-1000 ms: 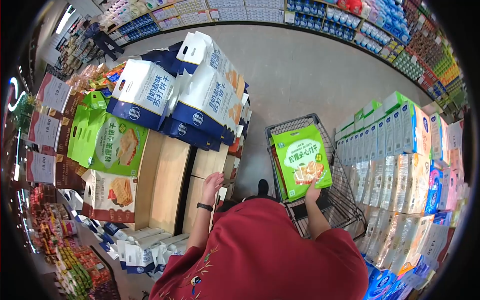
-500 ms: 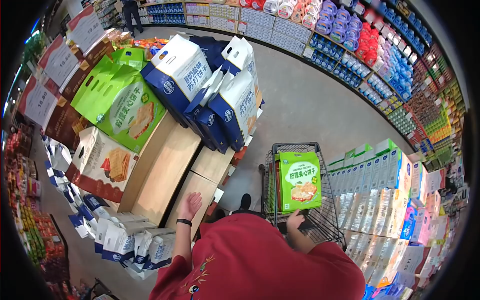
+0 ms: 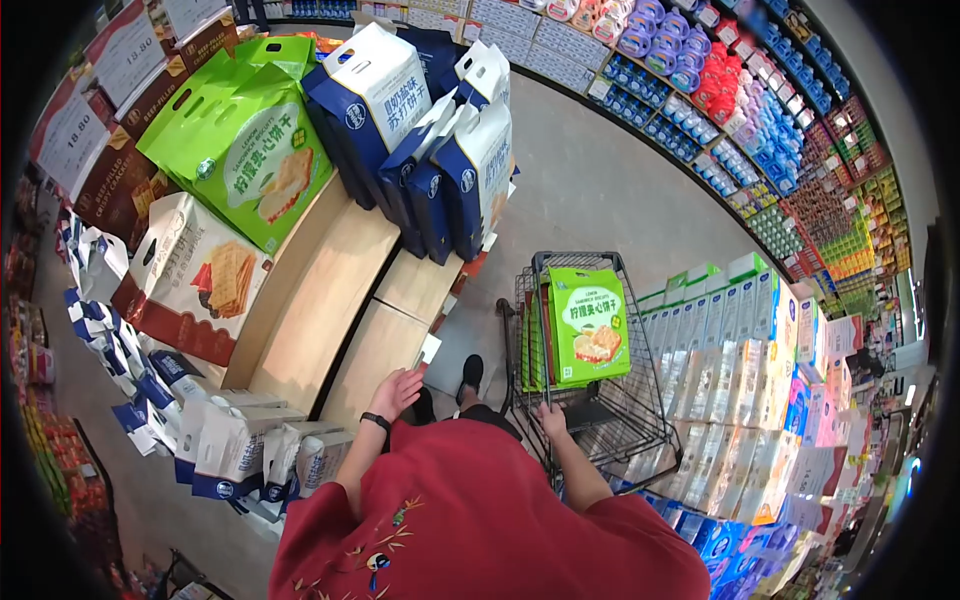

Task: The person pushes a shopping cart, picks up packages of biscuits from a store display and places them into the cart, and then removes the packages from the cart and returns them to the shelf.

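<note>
My left hand (image 3: 397,393) is open, palm up and fingers loosely spread, beside the light wooden display shelf (image 3: 375,345). Nothing is in it. My right hand (image 3: 551,418) is curled at the near left edge of a black wire shopping cart (image 3: 598,412), its fingers closed around the rim. Inside the cart stands a green bag of lemon sandwich biscuits (image 3: 588,330), with more bags partly hidden behind it on the left.
Green biscuit bags (image 3: 245,150), blue-and-white cracker bags (image 3: 375,100) and a white-and-brown cracker bag (image 3: 195,280) stand on the display at left. Stacked cartons (image 3: 740,330) border the cart's right side. Grey floor (image 3: 590,170) stretches ahead toward curved shelves of bottles.
My right hand has gone from above the cart's near edge to closing on its rim. My left hand has moved slightly right, away from the wooden shelf. The view has shifted, with the display appearing higher.
</note>
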Available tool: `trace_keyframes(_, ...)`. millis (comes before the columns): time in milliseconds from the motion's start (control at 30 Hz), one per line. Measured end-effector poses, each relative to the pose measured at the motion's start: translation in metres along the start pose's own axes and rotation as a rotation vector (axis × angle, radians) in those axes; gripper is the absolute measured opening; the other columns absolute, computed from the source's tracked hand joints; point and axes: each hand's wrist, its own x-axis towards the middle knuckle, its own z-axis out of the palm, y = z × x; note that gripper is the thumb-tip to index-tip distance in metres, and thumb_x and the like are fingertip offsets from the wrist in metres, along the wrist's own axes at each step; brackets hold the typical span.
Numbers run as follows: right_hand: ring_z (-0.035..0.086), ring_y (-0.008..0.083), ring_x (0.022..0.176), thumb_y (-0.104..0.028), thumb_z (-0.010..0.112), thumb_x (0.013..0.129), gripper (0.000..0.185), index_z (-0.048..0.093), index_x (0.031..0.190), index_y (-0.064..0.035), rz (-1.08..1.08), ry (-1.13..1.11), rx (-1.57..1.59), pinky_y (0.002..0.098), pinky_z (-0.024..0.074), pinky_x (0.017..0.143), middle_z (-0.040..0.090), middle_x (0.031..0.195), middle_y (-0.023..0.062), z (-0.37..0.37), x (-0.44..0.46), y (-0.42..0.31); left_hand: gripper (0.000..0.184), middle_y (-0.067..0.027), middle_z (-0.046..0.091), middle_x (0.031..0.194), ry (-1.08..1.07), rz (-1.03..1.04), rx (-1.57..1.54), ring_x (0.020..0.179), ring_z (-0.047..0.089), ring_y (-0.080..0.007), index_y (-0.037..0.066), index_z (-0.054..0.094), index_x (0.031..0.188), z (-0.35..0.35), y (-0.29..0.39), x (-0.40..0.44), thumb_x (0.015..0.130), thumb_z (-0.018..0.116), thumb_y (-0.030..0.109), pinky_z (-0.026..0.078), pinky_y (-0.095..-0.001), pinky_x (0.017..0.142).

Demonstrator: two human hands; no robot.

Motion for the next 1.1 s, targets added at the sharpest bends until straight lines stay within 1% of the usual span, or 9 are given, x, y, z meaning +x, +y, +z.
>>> trace_keyframes(167, 0.066, 0.0231, 0.075, -0.037, 0.054, 0.099, 0.039, 0.061, 0.094, 0.0011, -0.085, 0.057, 0.037, 0.0365, 0.0512, 0.069, 0.068, 0.083, 0.0126, 0.021, 0.004, 0.045, 0.041, -0.0063, 0.064, 0.127, -0.009, 0.03, 0.082, 0.112, 0.061, -0.019, 0.008, 0.053, 0.128, 0.003, 0.013, -0.015, 0.101, 0.046, 0.038, 0.046, -0.0355, 0.097)
trace_keyframes(333, 0.066, 0.0295, 0.079, -0.034, 0.052, 0.1, 0.036, 0.06, 0.094, 0.0008, -0.049, 0.041, 0.008, 0.0405, 0.05, 0.076, 0.066, 0.08, 0.0158, 0.012, -0.059, -0.008, 0.042, -0.0067, 0.064, 0.128, -0.041, 0.077, 0.077, 0.112, 0.061, -0.0188, 0.008, 0.053, 0.129, -0.002, 0.01, -0.028, 0.101, 0.046, 0.039, 0.046, -0.0353, 0.097)
trace_keyframes(567, 0.062, 0.018, 0.083, -0.017, 0.049, 0.102, 0.016, 0.053, 0.11, -0.0043, -0.063, -0.162, 0.067, 0.0321, 0.0518, 0.073, 0.063, 0.093, 0.0088, 0.027, -0.053, 0.047, 0.04, -0.008, 0.064, 0.129, -0.06, 0.058, -0.008, 0.114, 0.061, -0.0189, 0.008, 0.054, 0.128, -0.007, -0.017, -0.047, 0.102, 0.046, 0.037, 0.047, -0.0352, 0.096)
trace_keyframes(667, 0.061, 0.0178, 0.083, -0.01, 0.048, 0.101, 0.016, 0.048, 0.117, -0.006, -0.074, -0.258, 0.322, 0.0318, 0.0535, 0.072, 0.06, 0.1, 0.0094, 0.052, -0.015, 0.13, 0.04, -0.0081, 0.063, 0.13, -0.066, 0.082, 0.017, 0.116, 0.06, -0.0189, 0.008, 0.055, 0.128, -0.005, -0.018, -0.05, 0.102, 0.046, 0.037, 0.047, -0.0349, 0.097)
trace_keyframes(700, 0.061, 0.0186, 0.086, -0.004, 0.046, 0.1, 0.02, 0.044, 0.12, -0.0075, -0.079, -0.295, 0.107, 0.0328, 0.0548, 0.069, 0.057, 0.104, 0.0104, 0.047, -0.015, 0.132, 0.04, -0.008, 0.063, 0.13, -0.073, 0.091, 0.018, 0.116, 0.06, -0.0188, 0.008, 0.055, 0.128, 0.0, -0.016, -0.054, 0.102, 0.046, 0.037, 0.047, -0.0348, 0.097)
trace_keyframes(733, 0.062, 0.0225, 0.074, -0.019, 0.062, 0.095, 0.023, 0.056, 0.102, 0.0019, -0.148, -0.148, 0.17, 0.0375, 0.0495, 0.066, 0.064, 0.082, 0.0147, 0.053, -0.019, 0.137, 0.04, -0.0079, 0.063, 0.13, -0.082, 0.101, 0.018, 0.116, 0.06, -0.0187, 0.008, 0.055, 0.128, 0.006, -0.016, -0.056, 0.102, 0.046, 0.038, 0.047, -0.0347, 0.097)
trace_keyframes(800, 0.062, 0.0191, 0.075, -0.012, 0.06, 0.095, 0.017, 0.055, 0.105, 0.0008, -0.115, -0.185, 0.002, 0.0357, 0.0498, 0.067, 0.064, 0.084, 0.0104, 0.026, -0.073, 0.055, 0.042, -0.0082, 0.063, 0.13, -0.106, 0.117, 0.015, 0.116, 0.06, -0.0186, 0.008, 0.055, 0.127, 0.01, -0.016, -0.057, 0.102, 0.045, 0.039, 0.046, -0.0343, 0.097)
trace_keyframes(1000, 0.063, 0.0163, 0.081, -0.016, 0.078, 0.078, 0.043, 0.055, 0.111, -0.0021, -0.151, -0.294, 0.111, 0.0312, 0.0513, 0.072, 0.064, 0.095, 0.0074, 0.038, -0.051, 0.099, 0.042, -0.0079, 0.064, 0.129, -0.096, 0.175, -0.008, 0.113, 0.06, -0.0173, 0.007, 0.056, 0.127, 0.005, -0.002, -0.07, 0.102, 0.045, 0.038, 0.047, -0.0333, 0.096)
trace_keyframes(1100, 0.063, 0.016, 0.084, -0.021, 0.085, 0.07, 0.053, 0.056, 0.111, -0.0029, -0.002, -0.187, -0.024, 0.0304, 0.0515, 0.074, 0.064, 0.096, 0.007, 0.024, -0.09, 0.035, 0.039, -0.0081, 0.065, 0.127, -0.103, 0.182, -0.047, 0.11, 0.063, -0.0176, 0.007, 0.056, 0.125, 0.003, 0.0, -0.069, 0.102, 0.046, 0.037, 0.05, -0.0331, 0.093)
